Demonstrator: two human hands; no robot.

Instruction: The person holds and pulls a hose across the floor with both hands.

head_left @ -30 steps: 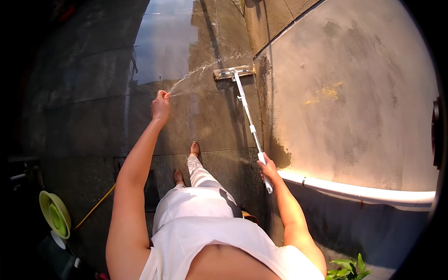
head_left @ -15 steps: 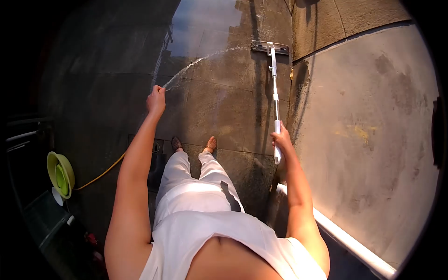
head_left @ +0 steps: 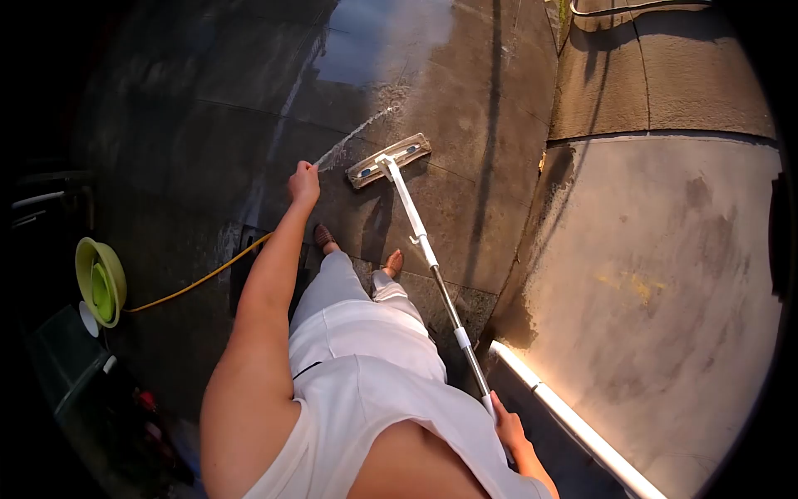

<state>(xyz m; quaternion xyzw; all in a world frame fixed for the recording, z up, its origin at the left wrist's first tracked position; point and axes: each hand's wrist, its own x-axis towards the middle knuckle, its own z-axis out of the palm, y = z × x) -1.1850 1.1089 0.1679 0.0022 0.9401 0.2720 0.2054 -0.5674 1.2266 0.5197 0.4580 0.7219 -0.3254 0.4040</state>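
Observation:
My left hand point(head_left: 305, 185) is closed around the end of a yellow hose point(head_left: 208, 274), which passes behind my forearm; the hose's tip is hidden in my fist. A thin jet of water point(head_left: 353, 137) shoots from it toward the paving ahead and splashes there. At my right hip, my right hand point(head_left: 509, 426) grips the white and silver pole of a flat mop point(head_left: 449, 303). The pole slants up and left to the wide mop head point(head_left: 407, 154), which sits just ahead of my feet, tilted, near the water jet.
Dark wet paving point(head_left: 249, 141) spreads ahead, with a shiny puddle point(head_left: 357, 41). On the right is a pale concrete slab point(head_left: 648, 274) with a white pipe point(head_left: 582, 428) along it. A yellow-green basin point(head_left: 86, 266) holding a green item stands at the left.
The mop head has swung left and closer to my feet, away from the right edge. My right hand has drawn back to my hip. The water now lands nearer the middle.

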